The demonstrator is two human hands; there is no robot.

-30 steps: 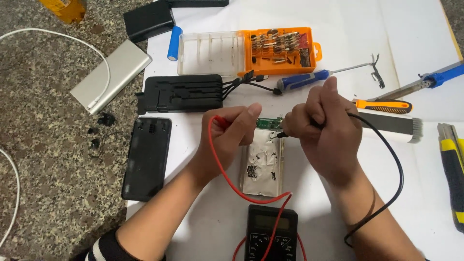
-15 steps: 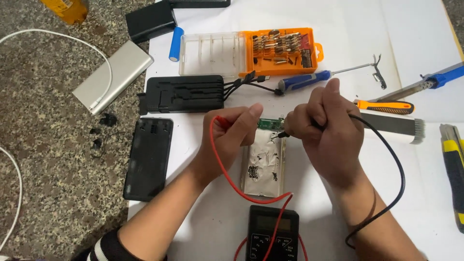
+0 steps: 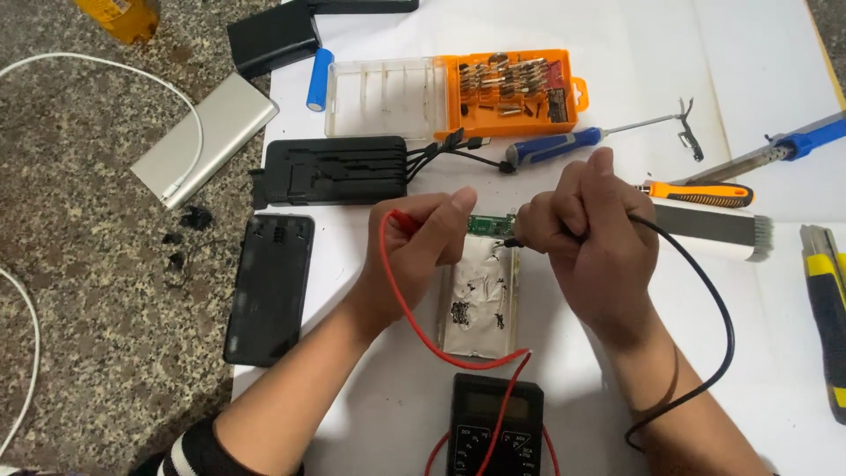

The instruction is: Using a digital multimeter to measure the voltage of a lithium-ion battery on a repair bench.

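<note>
While both hands work over the white sheet (image 3: pixel 617 53), the left hand (image 3: pixel 423 242) is curled shut around the red probe (image 3: pixel 407 220), whose tip is hidden under the fingers. The right hand (image 3: pixel 586 234) is closed in a fist-like pinch on the black probe (image 3: pixel 515 240), tip touching the right edge of the green board (image 3: pixel 489 225). That board sits at the top end of the silver cell (image 3: pixel 480 300), which lies flat between the two hands, its foil torn and patched with black. The red lead (image 3: pixel 414 317) loops from the left hand down around the cell to the meter (image 3: pixel 493 427) at the bottom edge; the black lead (image 3: pixel 718 308) arcs from the right hand round past the right wrist. The meter display cannot be read.

Left of the cell: black cover (image 3: pixel 269 286), lying partly off the sheet on the stone. Above it: black case (image 3: pixel 339 170) with short cables at its right end. Top: clear-and-orange bit box (image 3: pixel 454 92), open; blue cell (image 3: pixel 319 68) just beside its left end. Right of the hands: blue screwdriver (image 3: pixel 564 145), orange-handled tool (image 3: pixel 701 191), yellow knife (image 3: pixel 828 308) at the frame edge. On the stone, well apart: silver power bank (image 3: pixel 207 137) with a white cable (image 3: pixel 115 70).
</note>
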